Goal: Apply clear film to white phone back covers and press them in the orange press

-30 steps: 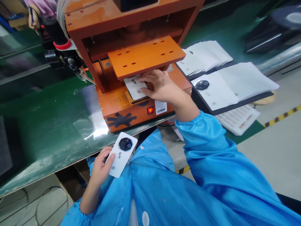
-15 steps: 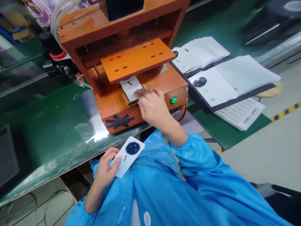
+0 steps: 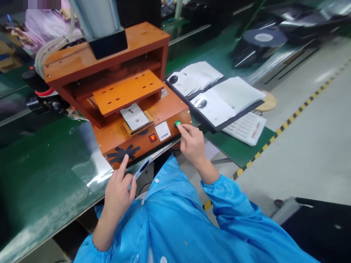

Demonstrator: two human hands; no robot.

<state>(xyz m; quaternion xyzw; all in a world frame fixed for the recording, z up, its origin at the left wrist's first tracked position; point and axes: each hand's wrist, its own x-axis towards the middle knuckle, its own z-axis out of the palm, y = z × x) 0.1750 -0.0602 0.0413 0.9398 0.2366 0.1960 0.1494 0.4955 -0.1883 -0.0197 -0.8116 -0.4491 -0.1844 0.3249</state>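
My left hand [image 3: 118, 190] holds a thin white phone back cover [image 3: 140, 171], seen nearly edge-on, between thumb and curled fingers. Its index finger stretches out to the black tape star [image 3: 124, 154] on the front of an orange press machine [image 3: 109, 138]. With its index fingertip on the lit green button [image 3: 177, 124], my right hand [image 3: 193, 143] has its other fingers curled in and nothing held. Another white panel [image 3: 134, 116] with small dark print lies in the yellow fixture [image 3: 139, 130], partly under the raised orange plate [image 3: 128, 92].
Right of the machine, black trays [image 3: 216, 128] carry stacks of white panels [image 3: 214, 109]. Below them is a white slotted tray [image 3: 245, 128]. A red lit switch [image 3: 153, 137] sits on the machine front. Clear film [image 3: 94, 157] lies on the green bench [image 3: 49, 175]. Another person's sleeve [image 3: 46, 25] shows behind.
My right hand has left the panel in the fixture and moved to the green button. My left hand has risen to the machine front, turning the cover edge-on. The view has shifted too.
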